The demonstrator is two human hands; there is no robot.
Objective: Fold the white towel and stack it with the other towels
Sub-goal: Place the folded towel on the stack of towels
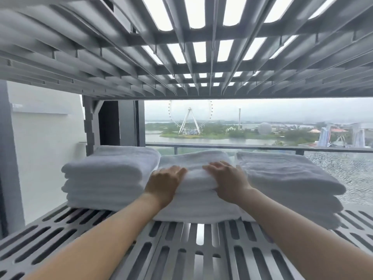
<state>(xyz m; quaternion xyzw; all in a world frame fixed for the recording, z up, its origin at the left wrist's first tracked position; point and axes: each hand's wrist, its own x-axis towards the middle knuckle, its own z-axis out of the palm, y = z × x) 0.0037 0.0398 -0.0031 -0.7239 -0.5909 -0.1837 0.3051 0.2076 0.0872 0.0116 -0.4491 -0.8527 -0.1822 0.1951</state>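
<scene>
Three piles of folded white towels sit side by side on a grey slotted shelf (181, 255). The middle pile (196, 207) has a folded white towel (194, 161) on top. My left hand (164, 183) lies flat on the left front of that top towel, fingers together and pointing right. My right hand (227, 177) rests palm down on its right front. Both hands press on the towel without closing around it. The left pile (107, 176) and the right pile (288, 182) flank the middle one closely.
A second grey slotted shelf (191, 57) hangs low overhead. A grey upright post (89, 126) stands behind the left pile. Beyond is a balcony railing (242, 148) and an outdoor view. The shelf front shows bare slats.
</scene>
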